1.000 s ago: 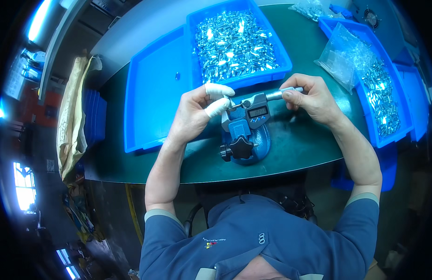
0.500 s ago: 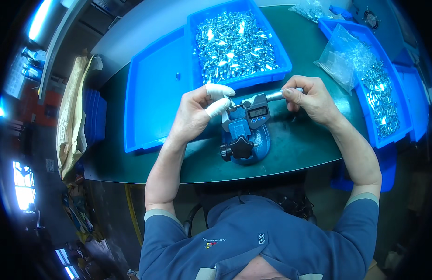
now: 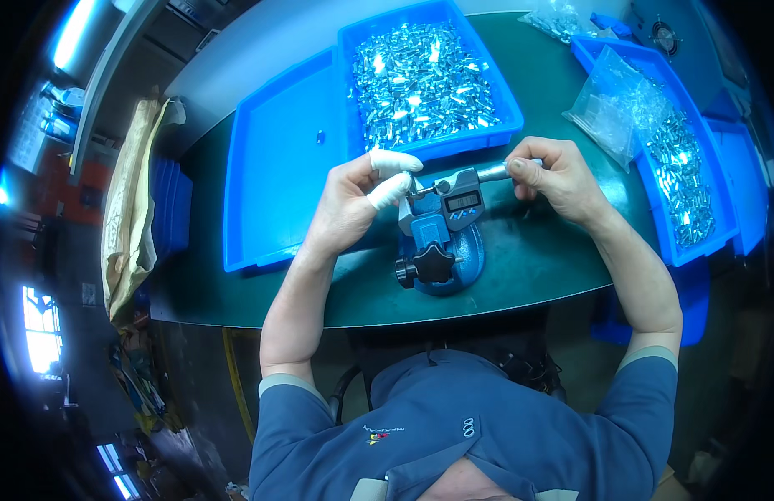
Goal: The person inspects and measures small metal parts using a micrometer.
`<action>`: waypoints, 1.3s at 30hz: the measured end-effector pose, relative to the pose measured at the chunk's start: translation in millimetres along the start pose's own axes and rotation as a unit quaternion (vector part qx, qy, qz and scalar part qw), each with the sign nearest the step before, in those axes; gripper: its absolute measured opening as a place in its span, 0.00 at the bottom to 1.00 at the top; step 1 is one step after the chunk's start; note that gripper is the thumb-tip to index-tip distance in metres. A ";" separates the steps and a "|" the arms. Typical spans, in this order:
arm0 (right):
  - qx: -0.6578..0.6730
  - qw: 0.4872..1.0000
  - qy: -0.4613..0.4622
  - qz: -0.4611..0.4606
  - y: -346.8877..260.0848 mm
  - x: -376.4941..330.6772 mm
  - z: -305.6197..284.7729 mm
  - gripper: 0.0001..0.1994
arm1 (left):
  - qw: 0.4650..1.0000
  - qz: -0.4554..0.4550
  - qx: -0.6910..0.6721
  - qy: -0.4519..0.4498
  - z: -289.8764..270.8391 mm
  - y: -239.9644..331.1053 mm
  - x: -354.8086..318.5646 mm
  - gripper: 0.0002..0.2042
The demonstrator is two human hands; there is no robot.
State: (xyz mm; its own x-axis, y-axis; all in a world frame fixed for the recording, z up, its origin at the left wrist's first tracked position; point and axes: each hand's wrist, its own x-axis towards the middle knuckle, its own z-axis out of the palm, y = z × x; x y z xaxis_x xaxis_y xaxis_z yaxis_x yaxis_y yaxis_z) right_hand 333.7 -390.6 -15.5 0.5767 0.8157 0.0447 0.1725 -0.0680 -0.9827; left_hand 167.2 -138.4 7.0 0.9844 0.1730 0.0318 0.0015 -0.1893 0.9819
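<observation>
Both grips were closed: the left hand [image 3: 353, 204] pinched what seemed a small part at the gauge [image 3: 441, 225], clamped on the tabletop [image 3: 537, 259]; the right hand [image 3: 554, 175] gripped its spindle. Beyond sat a tray [image 3: 428, 83] of metal parts.

head cam: on my head, left one of a pair | faces: straight down over my chest onto the green table [image 3: 537, 275] | range: close, my hands mid-frame | edges: fisheye bends trays, dark rim | shared views: only one shown
</observation>
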 end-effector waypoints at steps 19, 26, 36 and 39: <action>0.028 1.000 0.005 -0.008 -4.8 -1.5 2.3 0.13 | 1.000 -0.009 -0.007 -0.006 -1.5 -3.1 2.9 0.10; 0.026 1.000 0.007 -0.007 -4.1 -1.3 2.2 0.13 | 1.000 -0.012 -0.022 0.001 -0.6 -5.2 3.6 0.09; 0.016 1.000 0.003 -0.006 -0.4 -0.9 0.8 0.16 | 1.000 -0.015 -0.013 0.010 1.8 -3.5 4.0 0.09; 0.016 1.000 0.003 -0.008 0.9 -0.4 0.8 0.16 | 1.000 -0.014 -0.028 0.005 1.5 -3.3 3.5 0.09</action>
State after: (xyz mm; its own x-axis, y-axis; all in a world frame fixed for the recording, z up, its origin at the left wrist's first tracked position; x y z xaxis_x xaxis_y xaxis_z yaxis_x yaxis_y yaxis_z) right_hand 332.9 -390.5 -16.5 0.5786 0.8133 0.0613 0.1566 -0.0370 -0.9870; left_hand 170.8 -138.6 3.5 0.9823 0.1874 0.0054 0.0195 -0.1307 0.9912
